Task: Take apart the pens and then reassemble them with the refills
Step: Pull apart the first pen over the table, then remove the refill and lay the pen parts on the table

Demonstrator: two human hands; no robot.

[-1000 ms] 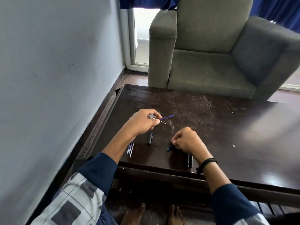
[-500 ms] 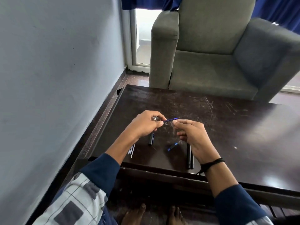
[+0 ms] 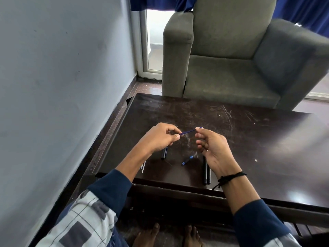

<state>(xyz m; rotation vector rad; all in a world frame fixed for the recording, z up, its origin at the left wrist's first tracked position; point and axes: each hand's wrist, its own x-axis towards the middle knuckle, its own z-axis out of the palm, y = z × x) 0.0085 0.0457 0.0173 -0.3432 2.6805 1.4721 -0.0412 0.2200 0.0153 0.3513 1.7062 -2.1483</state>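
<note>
Two black barrels [image 3: 206, 172] are laid side by side at the near edge of the dark surface [image 3: 258, 143]. Left of the barrels lie a small blue tip [image 3: 187, 160] and a short black tube [image 3: 164, 153]. Beyond the barrels, a thin blue refill [image 3: 188, 131] is pinched at either end by the left hand [image 3: 158, 139] and the right hand [image 3: 213, 148].

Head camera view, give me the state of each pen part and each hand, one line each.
Thin blue refill: held in the air between both hands.
Left hand: pinches one end of it.
Right hand: pinches its pointed end.
Short black tube: lying on the dark wooden table.
Small blue-tipped piece: lying loose.
Two long black barrels: lying side by side, near edge.
Thin pale refills: lying, partly hidden by the left forearm.
</note>
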